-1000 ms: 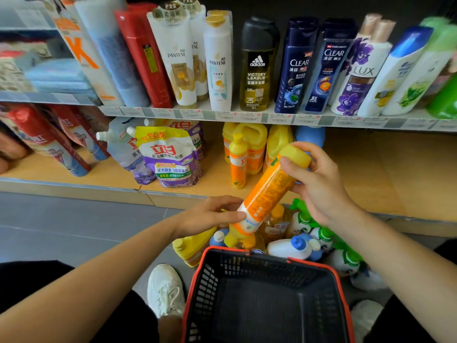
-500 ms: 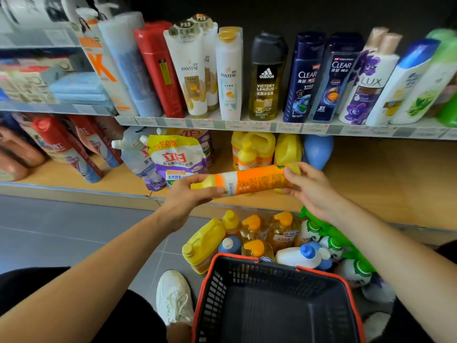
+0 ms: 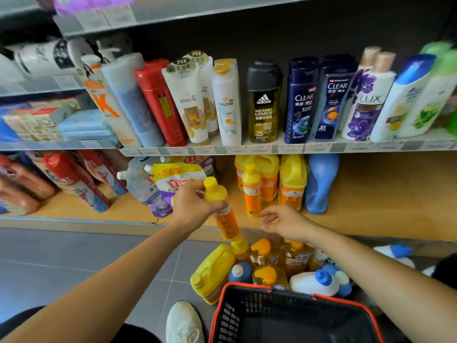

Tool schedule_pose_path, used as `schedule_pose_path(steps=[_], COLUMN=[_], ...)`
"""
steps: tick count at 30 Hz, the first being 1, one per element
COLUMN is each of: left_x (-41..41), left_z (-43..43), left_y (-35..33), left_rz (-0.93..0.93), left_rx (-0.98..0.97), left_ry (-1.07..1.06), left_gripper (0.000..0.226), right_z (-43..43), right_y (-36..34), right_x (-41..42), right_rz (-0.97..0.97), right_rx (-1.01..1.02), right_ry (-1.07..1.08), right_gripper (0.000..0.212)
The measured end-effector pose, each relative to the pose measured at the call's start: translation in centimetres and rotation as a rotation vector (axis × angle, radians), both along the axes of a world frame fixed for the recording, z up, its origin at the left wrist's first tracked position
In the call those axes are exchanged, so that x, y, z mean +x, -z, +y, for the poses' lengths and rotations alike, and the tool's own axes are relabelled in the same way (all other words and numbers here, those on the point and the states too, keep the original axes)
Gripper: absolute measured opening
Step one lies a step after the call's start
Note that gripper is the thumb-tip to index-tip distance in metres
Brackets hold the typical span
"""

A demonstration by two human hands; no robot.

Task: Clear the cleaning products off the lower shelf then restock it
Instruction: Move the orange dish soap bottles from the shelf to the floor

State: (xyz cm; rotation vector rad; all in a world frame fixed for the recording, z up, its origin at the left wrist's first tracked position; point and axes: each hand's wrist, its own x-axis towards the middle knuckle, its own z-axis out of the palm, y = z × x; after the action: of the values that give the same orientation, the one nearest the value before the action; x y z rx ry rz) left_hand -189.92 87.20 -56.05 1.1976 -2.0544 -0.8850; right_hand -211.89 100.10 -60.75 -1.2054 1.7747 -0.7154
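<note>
Half a second ago the orange bottle [image 3: 226, 222] lay level between both grips. Now my left grip [image 3: 191, 209] alone is clamped round its shoulder, and it hangs nearly upright, cap up, at the centre of the frame. It sits in front of the lower shelf [image 3: 383, 194] edge, above the products on the floor [image 3: 267, 258]. My right grip [image 3: 286, 222] has let go and hovers empty, fingers loosely curled, right of centre. I judge restocking is underway, and this bottle belongs beside its twin [image 3: 252, 191] on the shelf. My view has also tipped upward.
</note>
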Motion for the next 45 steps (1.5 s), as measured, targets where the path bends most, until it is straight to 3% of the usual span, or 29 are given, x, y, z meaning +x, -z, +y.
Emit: schedule_pose_path(steps=[3, 7, 11, 16, 23, 27, 31, 36, 41, 45], left_x=[-1.5, -4.0, -6.1, -6.7, -4.8, -5.3, -5.4, -4.9, -4.9, -4.5], left_z=[-1.6, -3.5, -4.2, -4.6, -4.2, -4.6, -4.7, -4.5, -4.5, -4.5], left_y=[1.3, 3.9, 7.2, 10.6, 16.0, 16.9, 17.3, 18.0, 18.0, 18.3], left_rz=[-0.065, -0.118, -0.134, 0.007, 0.151, 0.139, -0.013, 0.087, -0.077, 0.042], left_rx=[-0.034, -0.050, -0.082, -0.007, 0.356, 0.272, 0.147, 0.260, 0.182, 0.292], left_ry=[-0.090, -0.180, -0.232, -0.210, 0.046, -0.060, -0.211, -0.062, -0.147, -0.024], left_gripper=[0.031, 0.041, 0.056, 0.073, 0.077, 0.063, 0.070, 0.069, 0.083, 0.072], right_z=[-1.3, -3.2, -6.4, -10.0, -11.2, -11.9, -12.4, -12.7, -12.9, -13.0], right_y=[0.3, 0.9, 1.3, 3.0, 6.4, 7.2, 8.2, 9.0, 9.7, 10.0], right_x=[-0.8, -2.5, -3.1, -2.5, -2.0, -2.1, -2.0, -1.3, -0.8, -0.7], right_rz=[0.052, 0.208, 0.229, 0.261, 0.275, 0.269, 0.233, 0.183, 0.180, 0.207], right_rx=[0.005, -0.004, -0.136, -0.197, -0.281, -0.284, -0.263, -0.321, -0.327, -0.327], right_ry=[0.015, 0.093, 0.182, 0.169, 0.258, 0.248, 0.262, 0.303, 0.263, 0.243], right_gripper=[0.046, 0.068, 0.075, 0.066, 0.055, 0.047, 0.041, 0.035, 0.051, 0.056])
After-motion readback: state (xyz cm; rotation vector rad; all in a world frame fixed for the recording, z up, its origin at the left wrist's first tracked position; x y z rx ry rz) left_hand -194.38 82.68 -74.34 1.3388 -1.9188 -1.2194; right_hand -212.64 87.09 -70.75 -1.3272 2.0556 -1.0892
